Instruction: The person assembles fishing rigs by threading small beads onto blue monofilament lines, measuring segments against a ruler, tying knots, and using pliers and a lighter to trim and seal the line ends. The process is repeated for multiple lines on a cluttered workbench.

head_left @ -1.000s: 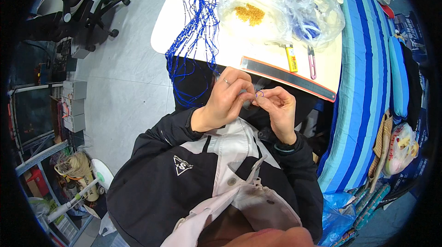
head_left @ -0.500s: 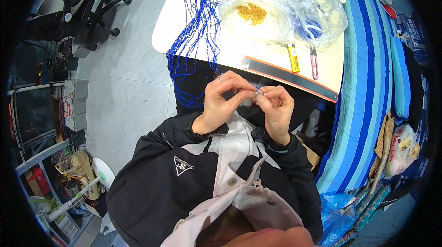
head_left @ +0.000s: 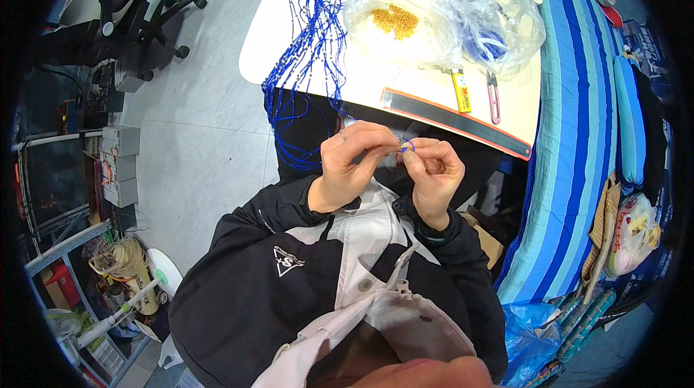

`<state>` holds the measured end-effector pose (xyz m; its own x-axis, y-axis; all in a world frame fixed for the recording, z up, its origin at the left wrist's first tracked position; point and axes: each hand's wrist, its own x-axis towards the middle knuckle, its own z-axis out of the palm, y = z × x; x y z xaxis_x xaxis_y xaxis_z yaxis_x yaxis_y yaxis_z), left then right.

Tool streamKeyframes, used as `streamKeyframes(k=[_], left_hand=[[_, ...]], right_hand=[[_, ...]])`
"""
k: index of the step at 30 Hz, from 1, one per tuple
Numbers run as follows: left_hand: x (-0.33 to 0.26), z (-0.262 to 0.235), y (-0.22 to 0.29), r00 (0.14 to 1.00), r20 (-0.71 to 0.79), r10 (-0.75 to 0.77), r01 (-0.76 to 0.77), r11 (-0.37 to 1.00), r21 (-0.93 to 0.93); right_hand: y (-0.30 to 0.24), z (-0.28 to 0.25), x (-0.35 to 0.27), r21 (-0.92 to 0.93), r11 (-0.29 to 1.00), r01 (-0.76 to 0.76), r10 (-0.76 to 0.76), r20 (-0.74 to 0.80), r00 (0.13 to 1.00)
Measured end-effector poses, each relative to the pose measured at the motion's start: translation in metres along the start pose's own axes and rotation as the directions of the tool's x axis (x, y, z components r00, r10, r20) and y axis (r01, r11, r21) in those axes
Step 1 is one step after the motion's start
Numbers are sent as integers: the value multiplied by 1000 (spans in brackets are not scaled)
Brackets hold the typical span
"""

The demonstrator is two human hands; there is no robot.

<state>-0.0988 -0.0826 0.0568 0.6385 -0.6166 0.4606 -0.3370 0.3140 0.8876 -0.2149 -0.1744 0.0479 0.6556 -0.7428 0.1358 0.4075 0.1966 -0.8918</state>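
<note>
My left hand (head_left: pixel 354 162) and my right hand (head_left: pixel 434 175) meet fingertip to fingertip in front of my chest, just off the table's near edge. Both pinch a thin blue cord (head_left: pixel 408 145), which forms a small loop above the fingertips. Whether a bead or knot sits between the fingers is too small to tell. Beyond the left hand, a bundle of blue beaded cords (head_left: pixel 314 33) runs over the table and hangs down past its edge. A pile of gold beads (head_left: pixel 395 20) lies on clear plastic farther back.
On the white table (head_left: pixel 264 48) are a ruler (head_left: pixel 455 122) along the near edge, a yellow lighter (head_left: pixel 461 91), pink thread snips (head_left: pixel 494 97) and a clear plastic bag (head_left: pixel 499 23) holding blue cord. A blue-striped bedspread (head_left: pixel 560 142) borders the right. An office chair (head_left: pixel 144 19) stands far left.
The left fingers have straightened and drawn closer together at the cord. My right hand has shifted slightly, and the small loop has changed shape. The things on the table have stayed put.
</note>
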Motion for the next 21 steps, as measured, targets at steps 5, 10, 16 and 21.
streamKeyframes(k=[5, 10, 16, 21], left_hand=[[3, -3, 4, 996, 42, 78, -81, 994, 75], [3, -5, 4, 991, 66, 118, -127, 980, 154], [4, -5, 0, 955, 102, 279, -296, 923, 245], [10, -7, -2, 900, 171, 401, -436, 822, 366]], right_hand=[[-1, 1, 0, -9, 1000, 10, -10, 11, 1000], [-7, 1, 1, -54, 998, 15, -12, 55, 998], [-14, -1, 0, -115, 992, -43, 48, 46, 998], [-14, -2, 0, -139, 986, -93, 95, 9, 995]])
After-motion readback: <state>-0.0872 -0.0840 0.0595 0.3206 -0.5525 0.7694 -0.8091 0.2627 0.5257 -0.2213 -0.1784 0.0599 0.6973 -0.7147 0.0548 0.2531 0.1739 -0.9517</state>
